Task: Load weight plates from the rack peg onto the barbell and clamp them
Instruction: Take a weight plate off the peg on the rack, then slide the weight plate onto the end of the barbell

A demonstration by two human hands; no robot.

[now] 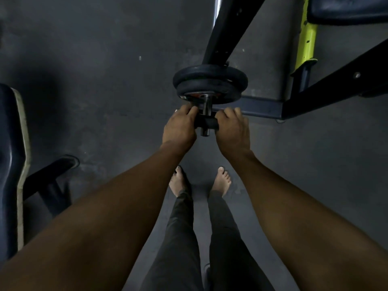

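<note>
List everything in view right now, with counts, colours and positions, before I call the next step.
weight plates: two, black, stacked on the bar sleeve, centre
bar sleeve: one, steel, pointing toward the camera
small plate or collar: one, black, near the sleeve's end, between both hands; which it is, unclear
rack frame: black beams, top centre and right
yellow post: one, upper right
padded bench: one, dark with pale edge, far left
floor: dark grey
left hand: gripping the piece's left side
right hand: gripping its right side
bare feet: two, bottom centre
</note>
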